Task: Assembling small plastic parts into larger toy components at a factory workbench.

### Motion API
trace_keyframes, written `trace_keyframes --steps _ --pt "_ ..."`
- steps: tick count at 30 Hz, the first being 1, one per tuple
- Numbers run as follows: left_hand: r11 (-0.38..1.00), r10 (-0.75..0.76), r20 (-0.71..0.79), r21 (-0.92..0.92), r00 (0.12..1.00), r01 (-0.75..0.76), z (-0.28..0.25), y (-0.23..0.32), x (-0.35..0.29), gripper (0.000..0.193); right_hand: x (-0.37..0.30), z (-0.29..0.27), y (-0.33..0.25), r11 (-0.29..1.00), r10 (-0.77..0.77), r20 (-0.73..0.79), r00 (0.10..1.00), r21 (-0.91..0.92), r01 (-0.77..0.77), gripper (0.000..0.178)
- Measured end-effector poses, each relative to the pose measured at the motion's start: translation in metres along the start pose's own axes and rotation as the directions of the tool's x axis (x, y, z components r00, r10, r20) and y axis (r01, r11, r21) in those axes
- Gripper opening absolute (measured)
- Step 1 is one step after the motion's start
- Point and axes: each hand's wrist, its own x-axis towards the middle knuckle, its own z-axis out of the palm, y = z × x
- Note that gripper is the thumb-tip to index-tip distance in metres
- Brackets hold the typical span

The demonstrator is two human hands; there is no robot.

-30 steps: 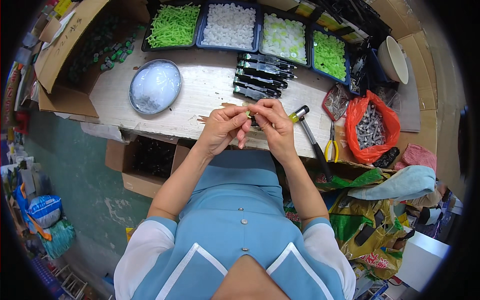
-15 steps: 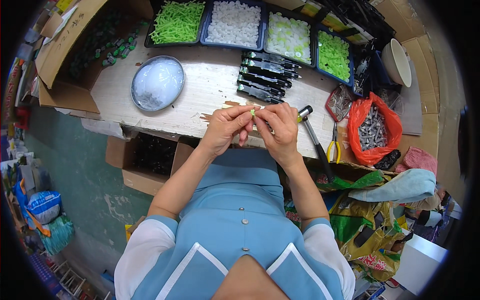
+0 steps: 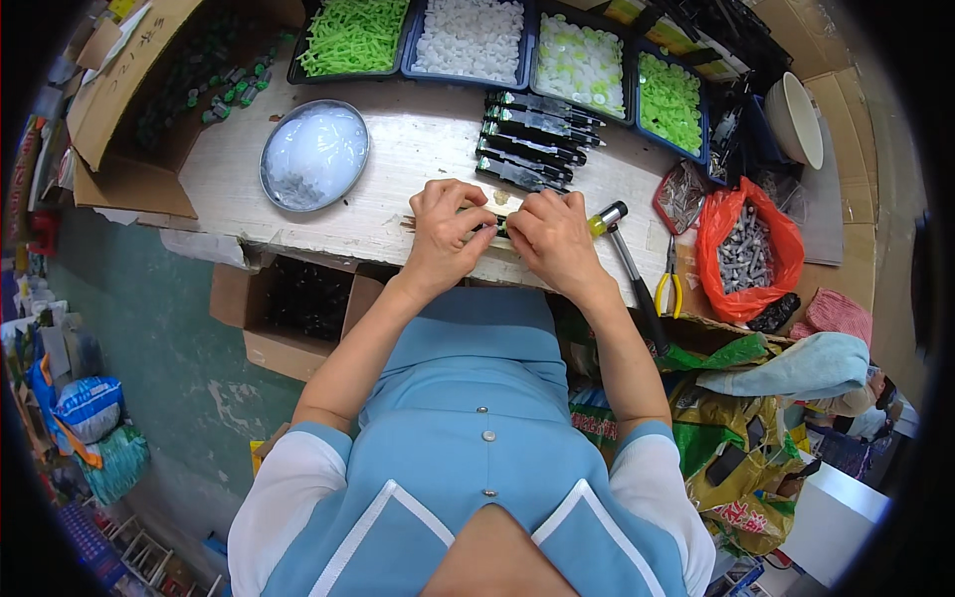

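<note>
My left hand (image 3: 446, 235) and my right hand (image 3: 557, 239) meet low over the front of the workbench, fingers bent and thumbs pressed in. Between their fingertips shows a sliver of a small dark part with a bit of green (image 3: 500, 228); most of it is covered by the fingers, so its kind cannot be made out. Just beyond lies a stack of black, elongated plastic pieces (image 3: 527, 149) with pale metal tips. To the right of my right hand rests a hammer (image 3: 627, 261) with a black grip and a yellow-and-black head.
Along the back stand trays of green strips (image 3: 353, 38), white pieces (image 3: 468, 42), mixed white-green discs (image 3: 580, 65) and green pieces (image 3: 668, 102). A round metal dish (image 3: 314, 156) sits left. On the right are yellow-handled pliers (image 3: 669, 284) and a red bag of metal parts (image 3: 746, 254).
Both hands have come down onto the bench and drawn slightly apart. The small green piece pinched between the fingertips earlier no longer shows clearly; a dark part now shows there.
</note>
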Motion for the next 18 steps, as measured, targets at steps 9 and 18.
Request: trace_keyframes --steps 9,18 --pt "0.999 -0.007 0.033 -0.040 0.999 0.008 0.006 -0.003 0.000 0.010 0.016 -0.006 -0.003 1.000 -0.013 0.210 0.978 -0.006 0.015 0.004" --pt "0.999 -0.044 0.066 -0.009 0.997 0.044 0.005 0.001 0.002 0.011 -0.001 -0.026 0.019 0.983 0.089 0.107 0.990 0.150 -0.104 0.008"
